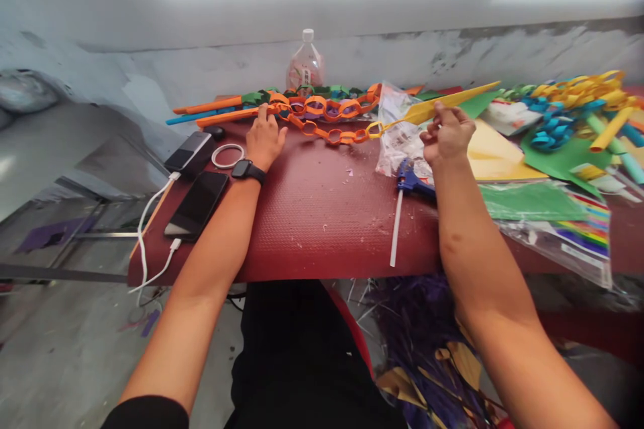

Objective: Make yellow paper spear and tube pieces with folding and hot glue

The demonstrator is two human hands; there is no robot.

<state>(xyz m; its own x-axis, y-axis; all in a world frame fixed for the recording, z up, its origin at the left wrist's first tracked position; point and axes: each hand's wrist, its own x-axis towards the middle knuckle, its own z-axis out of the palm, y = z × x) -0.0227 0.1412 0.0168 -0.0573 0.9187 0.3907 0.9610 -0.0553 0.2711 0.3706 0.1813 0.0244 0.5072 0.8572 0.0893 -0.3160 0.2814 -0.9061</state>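
My left hand [265, 139] lies palm down at the back of the table, fingers stretched over an orange paper roll [221, 119] and thumb apart. From beside it an orange paper chain [334, 137] runs right, ending in yellow links. My right hand [449, 132] is raised and pinches a long, pointed piece of yellow paper [455, 99], whose narrow end meets the last yellow link. Below that hand a blue glue gun [410, 181] rests on the table, a white glue stick [396, 228] pointing toward me.
Phones [197, 206] with white cables and a white ring [228, 156] lie at left. A plastic bottle [306, 64] stands against the wall. At right are coloured sheets [503, 154], plastic packaging [563, 248] and yellow and blue chains [578, 94]. The table's [322, 214] front edge faces me.
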